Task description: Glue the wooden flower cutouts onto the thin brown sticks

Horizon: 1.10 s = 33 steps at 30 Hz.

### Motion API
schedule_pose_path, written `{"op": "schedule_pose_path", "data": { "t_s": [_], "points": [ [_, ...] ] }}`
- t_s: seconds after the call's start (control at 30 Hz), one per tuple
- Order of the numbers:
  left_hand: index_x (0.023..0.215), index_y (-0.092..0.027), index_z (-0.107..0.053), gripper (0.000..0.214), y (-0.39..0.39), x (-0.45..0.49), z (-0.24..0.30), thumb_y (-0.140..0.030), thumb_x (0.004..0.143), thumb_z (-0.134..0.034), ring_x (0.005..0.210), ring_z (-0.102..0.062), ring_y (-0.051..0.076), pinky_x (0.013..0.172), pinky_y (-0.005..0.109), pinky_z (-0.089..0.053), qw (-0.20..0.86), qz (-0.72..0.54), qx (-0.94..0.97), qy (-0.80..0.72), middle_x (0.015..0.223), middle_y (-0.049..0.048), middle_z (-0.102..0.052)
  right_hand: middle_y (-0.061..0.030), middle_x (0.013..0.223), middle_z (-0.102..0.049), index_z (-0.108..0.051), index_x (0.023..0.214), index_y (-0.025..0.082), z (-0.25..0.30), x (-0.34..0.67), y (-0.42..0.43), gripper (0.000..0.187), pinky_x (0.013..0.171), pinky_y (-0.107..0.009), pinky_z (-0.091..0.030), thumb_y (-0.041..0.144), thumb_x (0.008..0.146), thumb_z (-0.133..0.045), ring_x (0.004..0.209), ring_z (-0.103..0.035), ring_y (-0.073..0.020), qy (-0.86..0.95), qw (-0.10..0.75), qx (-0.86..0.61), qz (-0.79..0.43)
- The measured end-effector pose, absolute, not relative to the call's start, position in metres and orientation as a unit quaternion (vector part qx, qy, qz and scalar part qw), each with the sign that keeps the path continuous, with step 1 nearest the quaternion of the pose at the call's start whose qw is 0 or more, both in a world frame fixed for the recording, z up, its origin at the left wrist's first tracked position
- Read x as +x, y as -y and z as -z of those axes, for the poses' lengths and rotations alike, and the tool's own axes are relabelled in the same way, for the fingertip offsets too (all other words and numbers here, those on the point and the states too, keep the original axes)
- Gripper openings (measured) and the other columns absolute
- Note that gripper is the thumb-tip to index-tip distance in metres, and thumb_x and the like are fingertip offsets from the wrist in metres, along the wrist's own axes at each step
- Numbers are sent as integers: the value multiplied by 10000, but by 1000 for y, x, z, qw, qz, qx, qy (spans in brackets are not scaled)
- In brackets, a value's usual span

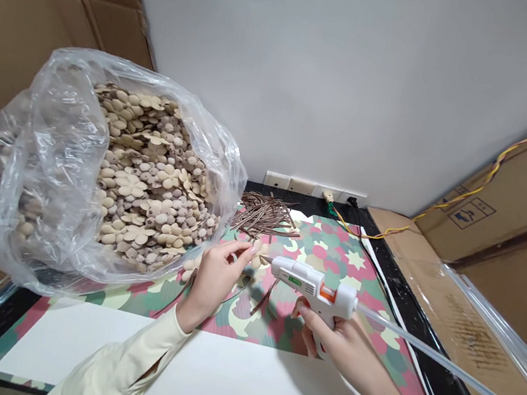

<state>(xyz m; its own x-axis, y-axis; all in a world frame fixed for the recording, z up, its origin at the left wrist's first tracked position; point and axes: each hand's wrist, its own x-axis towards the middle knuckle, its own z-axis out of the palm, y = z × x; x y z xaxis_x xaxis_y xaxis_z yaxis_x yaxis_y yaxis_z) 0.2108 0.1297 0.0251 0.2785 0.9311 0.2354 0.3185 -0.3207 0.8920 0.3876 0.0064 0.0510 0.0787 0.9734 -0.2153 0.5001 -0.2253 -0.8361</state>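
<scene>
My right hand is wrapped round the handle of a white hot glue gun, whose nozzle points left. A long clear glue stick runs out of its back end toward the right. Close to the nozzle tip, my left hand pinches a beige fabric flower between thumb and fingers. Whether the nozzle touches the flower I cannot tell. Thin brown cords lie on the camouflage-patterned table cover just below the flower.
At the left stands a big clear plastic bag full of beige flowers. A pile of brown cords lies behind my left hand. White paper covers the front. A power strip and yellow cable are behind; cardboard flanks both sides.
</scene>
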Motion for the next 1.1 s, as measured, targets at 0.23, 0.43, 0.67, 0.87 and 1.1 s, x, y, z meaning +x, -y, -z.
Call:
{"op": "schedule_pose_path", "data": {
  "t_s": [0.23, 0.43, 0.67, 0.87, 1.1],
  "points": [
    [843, -204, -707, 276, -129, 211, -25, -427, 831, -545, 677, -575, 135, 634, 226, -412, 378, -409, 705, -440, 814, -7, -712, 18, 493, -525, -442, 528, 190, -51, 387, -5, 442, 634, -261, -383, 420, 902, -393, 523, -514, -128, 542, 291, -677, -405],
    [824, -202, -705, 275, -130, 211, -26, -432, 824, -555, 678, -573, 132, 631, 224, -411, 379, -407, 703, -444, 805, -12, -713, 27, 481, -507, -441, 535, 190, -48, 387, -5, 429, 621, -249, -383, 410, 901, -400, 513, -500, -120, 536, 305, -674, -406],
    [821, -197, -705, 267, -130, 211, -24, -416, 827, -553, 685, -580, 136, 628, 224, -413, 382, -410, 702, -440, 819, -4, -715, 20, 480, -509, -439, 526, 190, -48, 387, -6, 433, 611, -248, -387, 410, 897, -399, 513, -502, -123, 526, 308, -680, -409],
    [816, -201, -704, 255, -129, 211, -25, -402, 833, -548, 677, -577, 131, 628, 222, -412, 380, -406, 705, -440, 811, -13, -715, 23, 478, -497, -441, 540, 190, -49, 386, -6, 428, 617, -248, -388, 418, 899, -386, 511, -498, -122, 528, 305, -678, -410],
    [831, -204, -707, 247, -130, 212, -24, -389, 838, -543, 700, -589, 139, 638, 225, -419, 382, -407, 704, -438, 826, -7, -718, 31, 479, -488, -466, 589, 190, -49, 387, -6, 389, 632, -254, -385, 407, 901, -380, 516, -497, -124, 534, 300, -679, -405]
  ]
}}
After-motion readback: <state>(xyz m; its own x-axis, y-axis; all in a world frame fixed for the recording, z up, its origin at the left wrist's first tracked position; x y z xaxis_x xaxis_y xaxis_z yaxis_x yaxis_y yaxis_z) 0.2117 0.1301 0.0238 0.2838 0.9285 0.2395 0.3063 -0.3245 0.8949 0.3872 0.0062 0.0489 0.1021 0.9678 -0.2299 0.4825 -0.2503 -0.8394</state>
